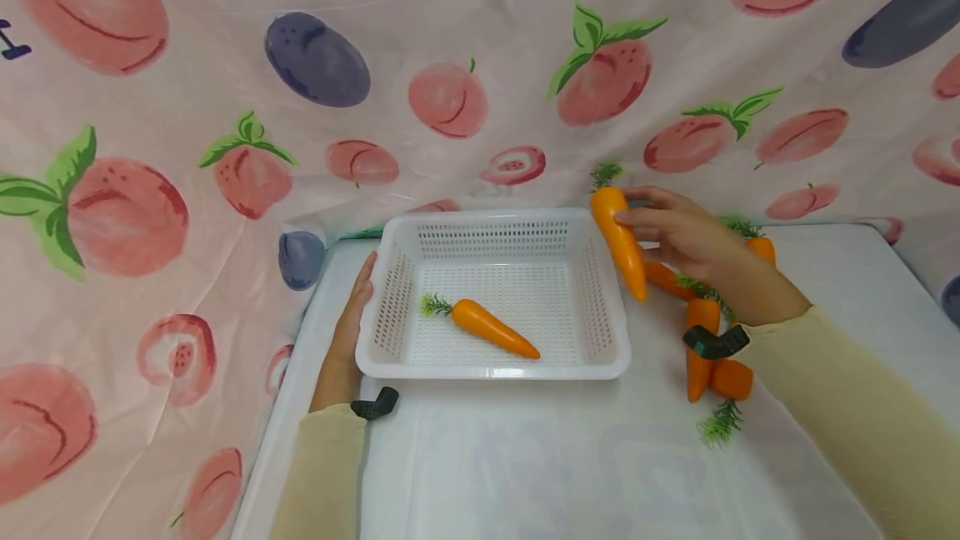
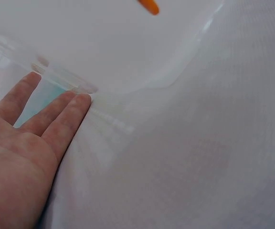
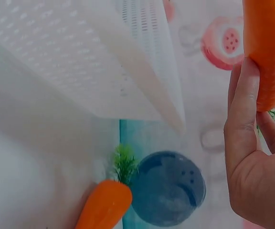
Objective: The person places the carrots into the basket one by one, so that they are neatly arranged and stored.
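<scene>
An orange carrot with a green top [image 1: 618, 238] is held up by my right hand [image 1: 678, 236], just beyond the right rim of a white plastic basket [image 1: 492, 372]. In the right wrist view the fingers grip that carrot [image 3: 267, 47] near its leafy end. Another carrot [image 1: 493, 329] lies inside the basket, its tip pointing right. My left hand [image 1: 351, 327] rests against the basket's left side; the left wrist view shows its fingers [image 2: 63, 117] straight, their tips at the basket's edge.
Several more carrots lie on the white table [image 1: 525, 457] right of the basket, among them a carrot [image 1: 699, 382] partly behind the right wrist's black strap camera [image 1: 716, 342]. A fruit-print cloth [image 1: 442, 32] hangs behind the table and along its left.
</scene>
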`<state>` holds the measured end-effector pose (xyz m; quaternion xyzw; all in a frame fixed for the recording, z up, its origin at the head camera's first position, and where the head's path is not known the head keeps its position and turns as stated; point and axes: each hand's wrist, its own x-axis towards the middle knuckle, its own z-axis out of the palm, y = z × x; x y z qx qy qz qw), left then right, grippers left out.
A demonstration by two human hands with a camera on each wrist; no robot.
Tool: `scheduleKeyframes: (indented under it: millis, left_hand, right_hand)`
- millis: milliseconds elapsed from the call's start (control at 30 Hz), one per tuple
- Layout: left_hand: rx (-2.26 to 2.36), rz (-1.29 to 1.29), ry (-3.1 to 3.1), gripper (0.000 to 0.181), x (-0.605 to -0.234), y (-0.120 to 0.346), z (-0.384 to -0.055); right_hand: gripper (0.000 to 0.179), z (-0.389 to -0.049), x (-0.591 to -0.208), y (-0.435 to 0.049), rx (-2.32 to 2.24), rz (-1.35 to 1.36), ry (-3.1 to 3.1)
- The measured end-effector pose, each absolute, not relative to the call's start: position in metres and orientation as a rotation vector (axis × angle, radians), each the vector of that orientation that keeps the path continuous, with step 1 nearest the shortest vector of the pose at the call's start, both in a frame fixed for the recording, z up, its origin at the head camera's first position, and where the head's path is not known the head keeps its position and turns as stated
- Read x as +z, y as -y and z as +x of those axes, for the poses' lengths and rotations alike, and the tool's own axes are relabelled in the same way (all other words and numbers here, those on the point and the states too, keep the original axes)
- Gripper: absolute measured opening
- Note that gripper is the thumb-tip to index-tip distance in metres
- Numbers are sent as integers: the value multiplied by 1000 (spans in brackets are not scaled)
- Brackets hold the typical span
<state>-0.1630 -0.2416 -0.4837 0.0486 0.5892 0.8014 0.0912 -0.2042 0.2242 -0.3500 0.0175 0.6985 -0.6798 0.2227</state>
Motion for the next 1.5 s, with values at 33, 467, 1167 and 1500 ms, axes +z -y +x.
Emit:
scheduleKeyframes:
  millis: [33,467,1167,1500]
  left_hand:
    - [2382,140,-1745,61,-485,242,-164]
    - [2333,155,-1769,74,-494,249,-175]
    - [2324,103,-1805,64,-490,248,-171]
    - [2343,83,-1778,57,-482,242,-157]
  right_hand:
    - [53,-205,-350,-222,-1879,47,-1930]
    - [61,-212,-356,-195,-1774,20,-1966]
    - [57,-215,-357,-153,-1735,-76,-1931]
    - [55,-214,-356,-140,-1698,-81,-1924]
